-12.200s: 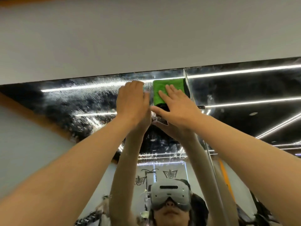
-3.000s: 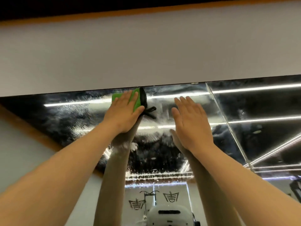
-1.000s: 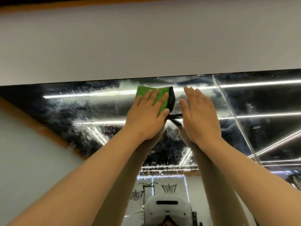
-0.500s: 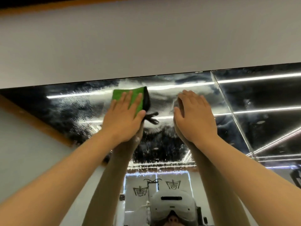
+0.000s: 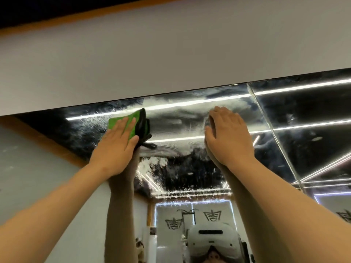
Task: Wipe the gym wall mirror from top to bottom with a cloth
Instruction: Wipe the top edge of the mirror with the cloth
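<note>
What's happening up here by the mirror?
A person is cleaning the mirror near its top edge. The left hand presses a green cloth flat against the glass, while the right hand rests flat on the glass beside it, holding nothing. Smeary streaks lie between the hands, and the glass below them looks speckled.

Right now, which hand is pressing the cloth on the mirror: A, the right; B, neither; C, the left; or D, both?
C: the left hand lies flat on the cloth, while the right hand rests bare on the mirror.
</note>
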`<move>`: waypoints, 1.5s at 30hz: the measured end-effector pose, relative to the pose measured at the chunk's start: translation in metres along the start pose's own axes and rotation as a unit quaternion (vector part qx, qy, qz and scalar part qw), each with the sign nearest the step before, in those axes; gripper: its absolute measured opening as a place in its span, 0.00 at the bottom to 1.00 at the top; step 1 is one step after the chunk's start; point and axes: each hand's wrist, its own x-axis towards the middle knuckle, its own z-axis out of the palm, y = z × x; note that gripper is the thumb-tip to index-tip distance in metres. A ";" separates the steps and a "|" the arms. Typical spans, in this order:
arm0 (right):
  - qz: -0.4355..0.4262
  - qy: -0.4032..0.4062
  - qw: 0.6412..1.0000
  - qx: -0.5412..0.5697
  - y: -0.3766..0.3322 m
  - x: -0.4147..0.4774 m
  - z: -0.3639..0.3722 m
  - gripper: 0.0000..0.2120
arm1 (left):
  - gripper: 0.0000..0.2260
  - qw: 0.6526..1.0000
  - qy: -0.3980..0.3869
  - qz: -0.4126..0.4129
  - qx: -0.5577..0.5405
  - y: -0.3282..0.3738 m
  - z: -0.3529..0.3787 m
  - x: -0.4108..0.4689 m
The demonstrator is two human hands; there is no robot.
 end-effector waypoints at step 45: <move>-0.007 -0.008 1.000 -0.008 -0.144 0.006 0.061 0.28 | 0.28 0.998 -0.023 0.060 0.007 -0.120 -0.012 0.005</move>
